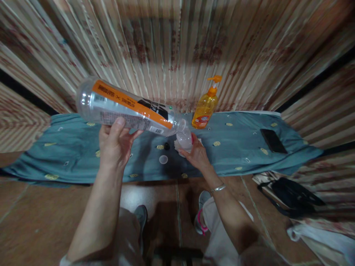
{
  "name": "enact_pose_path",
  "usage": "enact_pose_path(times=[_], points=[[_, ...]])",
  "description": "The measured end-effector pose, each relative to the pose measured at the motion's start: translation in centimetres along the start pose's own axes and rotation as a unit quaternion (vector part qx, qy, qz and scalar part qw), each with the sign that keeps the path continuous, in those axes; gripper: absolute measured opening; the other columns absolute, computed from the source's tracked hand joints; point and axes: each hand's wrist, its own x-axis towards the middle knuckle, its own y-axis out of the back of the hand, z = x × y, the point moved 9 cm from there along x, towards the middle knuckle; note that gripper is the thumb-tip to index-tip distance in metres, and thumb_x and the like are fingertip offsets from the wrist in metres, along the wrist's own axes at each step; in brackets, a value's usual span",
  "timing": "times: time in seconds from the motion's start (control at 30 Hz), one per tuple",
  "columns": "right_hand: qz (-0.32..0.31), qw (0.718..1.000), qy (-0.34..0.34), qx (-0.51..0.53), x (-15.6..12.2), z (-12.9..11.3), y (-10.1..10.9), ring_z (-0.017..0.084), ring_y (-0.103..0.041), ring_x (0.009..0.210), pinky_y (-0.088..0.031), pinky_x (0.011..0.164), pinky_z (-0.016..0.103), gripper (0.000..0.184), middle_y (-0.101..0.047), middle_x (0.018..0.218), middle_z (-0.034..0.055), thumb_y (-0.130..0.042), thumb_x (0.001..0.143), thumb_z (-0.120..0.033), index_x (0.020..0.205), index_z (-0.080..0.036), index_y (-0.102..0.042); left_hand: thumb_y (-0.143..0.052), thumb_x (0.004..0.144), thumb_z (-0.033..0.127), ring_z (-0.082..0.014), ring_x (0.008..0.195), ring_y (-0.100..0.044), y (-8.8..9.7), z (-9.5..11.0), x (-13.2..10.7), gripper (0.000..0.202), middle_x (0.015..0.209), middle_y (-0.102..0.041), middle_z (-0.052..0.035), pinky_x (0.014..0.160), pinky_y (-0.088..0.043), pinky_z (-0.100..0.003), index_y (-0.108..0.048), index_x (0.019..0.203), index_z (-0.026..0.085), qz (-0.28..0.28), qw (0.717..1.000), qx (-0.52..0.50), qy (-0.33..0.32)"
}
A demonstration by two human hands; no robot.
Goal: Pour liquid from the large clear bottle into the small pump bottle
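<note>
My left hand (116, 142) is closed round the underside of a large clear plastic bottle (127, 107) with an orange and silver label. The bottle is tipped nearly level, its neck pointing right and slightly down. Its mouth meets the top of a small clear cup (184, 138), which my right hand (196, 153) grips from the right side. Beneath the cup lies a crumpled white tissue (177, 146). Left of it, on the cloth, are a small black cap (166, 146) and a round translucent lid (163, 159). Whether liquid is flowing I cannot tell.
An orange pump bottle (205, 111) stands upright behind the cup. A black phone (273, 141) lies at the right of the teal patterned cloth (230, 147). Striped curtains (166, 55) hang behind. A black bag (294, 195) sits low at the right.
</note>
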Motion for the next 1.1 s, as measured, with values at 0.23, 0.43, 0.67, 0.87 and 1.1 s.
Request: enact_pose_path(times=[0.23,0.43,0.67,0.87,1.1], points=[[0.008,1.0,-0.003,-0.016,0.5,0.2,-0.2,0.042,-0.066,0.13,-0.057,0.104,0.058,0.103,-0.064,0.143,0.0303,-0.078,0.082,-0.065,0.157,-0.007,-0.037,-0.1,0.053,0.044,-0.0186,0.073,-0.067,0.8,-0.7,0.4,0.048,0.074,-0.07,0.0004,0.076,-0.065,-0.041,-0.06,0.07,0.023,0.002,0.999,0.006,0.031],[0.01,1.0,-0.008,-0.024,0.8,-0.2,-0.1,0.042,-0.068,0.127,-0.058,0.102,0.058,0.094,-0.068,0.138,0.0277,-0.082,0.08,-0.059,0.151,-0.009,-0.045,-0.098,0.055,0.04,-0.0204,0.07,-0.066,0.9,-0.7,1.1,0.038,0.068,-0.065,0.0008,0.073,-0.065,-0.042,-0.066,0.07,0.027,0.001,0.999,0.018,0.039],[0.018,1.0,-0.01,-0.011,0.5,-0.6,0.1,0.042,-0.067,0.127,-0.058,0.102,0.058,0.088,-0.067,0.139,0.0267,-0.08,0.082,-0.059,0.148,-0.011,-0.048,-0.099,0.054,0.042,-0.0211,0.074,-0.071,1.2,-0.7,1.1,0.043,0.078,-0.073,-0.0015,0.069,-0.066,-0.039,-0.061,0.063,0.024,0.006,0.999,0.014,0.031],[0.034,0.999,-0.009,0.023,0.2,-0.3,0.2,0.038,-0.068,0.127,-0.057,0.105,0.055,0.087,-0.068,0.139,0.0248,-0.074,0.085,-0.063,0.149,-0.011,-0.047,-0.1,0.049,0.045,-0.015,0.069,-0.069,1.5,-1.3,0.4,0.049,0.076,-0.074,0.0018,0.062,-0.066,-0.029,-0.058,0.058,0.022,0.023,0.999,0.009,0.045],[0.041,0.999,-0.014,0.03,0.2,0.0,0.1,0.04,-0.067,0.128,-0.056,0.106,0.058,0.091,-0.068,0.139,0.0255,-0.076,0.082,-0.065,0.149,-0.011,-0.047,-0.098,0.056,0.046,-0.0142,0.067,-0.07,1.8,-1.3,-0.1,0.042,0.071,-0.073,0.0029,0.067,-0.067,-0.029,-0.07,0.076,0.022,0.023,0.999,0.0,0.031]])
